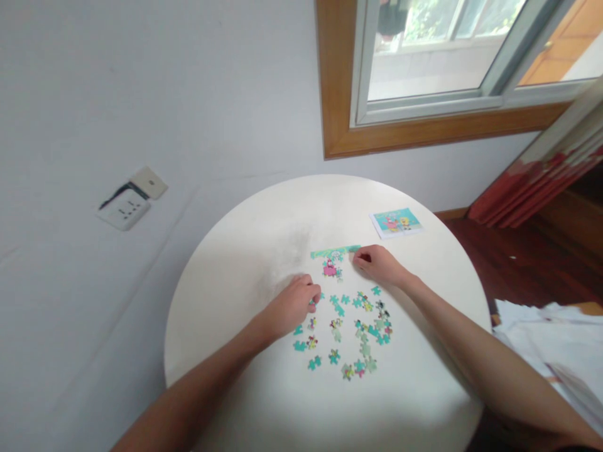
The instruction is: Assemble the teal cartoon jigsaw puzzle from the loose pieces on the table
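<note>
A joined strip of teal puzzle pieces (333,253) lies on the round white table (245,263), with a pink figure under it. My right hand (379,263) rests with curled fingers on the strip's right end. My left hand (294,304) is closed in a pinch on a teal puzzle piece (313,302) at the left of the loose pieces. Several loose puzzle pieces (351,333) lie scattered between my forearms.
A small cartoon reference card (396,222) lies at the table's far right. A wall socket plate (123,210) hangs on the white wall to the left. A wood-framed window (424,69) is behind. Red curtain (541,182) and white papers (551,339) are right of the table.
</note>
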{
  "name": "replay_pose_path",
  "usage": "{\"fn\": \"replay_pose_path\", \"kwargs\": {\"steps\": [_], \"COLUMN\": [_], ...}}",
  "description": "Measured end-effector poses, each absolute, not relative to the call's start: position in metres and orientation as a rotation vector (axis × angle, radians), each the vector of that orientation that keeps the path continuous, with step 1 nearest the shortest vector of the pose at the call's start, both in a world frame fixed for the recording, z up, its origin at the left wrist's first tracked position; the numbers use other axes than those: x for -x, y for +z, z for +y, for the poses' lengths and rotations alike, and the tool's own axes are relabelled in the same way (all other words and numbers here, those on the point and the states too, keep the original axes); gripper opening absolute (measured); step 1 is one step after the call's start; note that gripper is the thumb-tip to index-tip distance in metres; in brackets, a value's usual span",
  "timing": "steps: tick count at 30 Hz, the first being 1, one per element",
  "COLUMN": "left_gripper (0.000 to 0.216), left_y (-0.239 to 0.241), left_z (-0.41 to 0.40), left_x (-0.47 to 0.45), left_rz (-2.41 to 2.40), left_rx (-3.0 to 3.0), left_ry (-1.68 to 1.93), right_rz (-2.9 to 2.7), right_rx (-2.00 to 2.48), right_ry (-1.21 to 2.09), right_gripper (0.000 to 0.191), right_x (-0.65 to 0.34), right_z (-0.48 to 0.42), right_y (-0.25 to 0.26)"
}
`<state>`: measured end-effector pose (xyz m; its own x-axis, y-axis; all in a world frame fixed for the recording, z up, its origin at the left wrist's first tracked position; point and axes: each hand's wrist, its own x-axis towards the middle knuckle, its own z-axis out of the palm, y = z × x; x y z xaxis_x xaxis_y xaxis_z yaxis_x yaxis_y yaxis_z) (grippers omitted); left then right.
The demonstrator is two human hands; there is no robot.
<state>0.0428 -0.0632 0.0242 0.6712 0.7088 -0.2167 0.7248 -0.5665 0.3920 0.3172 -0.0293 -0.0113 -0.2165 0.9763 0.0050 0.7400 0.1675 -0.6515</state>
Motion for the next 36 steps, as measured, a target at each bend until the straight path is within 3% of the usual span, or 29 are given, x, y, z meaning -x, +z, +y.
{"fn": "replay_pose_path", "kwargs": {"steps": [6, 11, 15, 36], "left_gripper": [0.010, 0.007, 0.016, 0.018], "left_y": [0.027, 0.013, -0.001, -0.007], "left_z": [-0.054, -0.021, -0.002, 0.011], "left_x": [-0.040, -0.043, -0.048, -0.047], "left_rz": [1.075, 1.129, 1.172, 1.263], "left_rx": [-2.312, -1.827, -1.573, -1.620], "left_ry": [0.042, 0.537, 0.660, 0.543], "right_rz": [-2.024, -2.016, -2.023, -2.013], "right_rx": [1.617, 1.615, 1.626, 1.635], "right_ry": [0.734, 0.752, 0.748, 0.745], "right_gripper": [0.021, 0.021, 0.021, 0.022], "right_x": [-0.317, -0.317, -0.317, -0.316], "right_z": [-0.028, -0.028, -0.028, -0.028], "right_y": [-0.013, -0.011, -0.011, -0.011]}}
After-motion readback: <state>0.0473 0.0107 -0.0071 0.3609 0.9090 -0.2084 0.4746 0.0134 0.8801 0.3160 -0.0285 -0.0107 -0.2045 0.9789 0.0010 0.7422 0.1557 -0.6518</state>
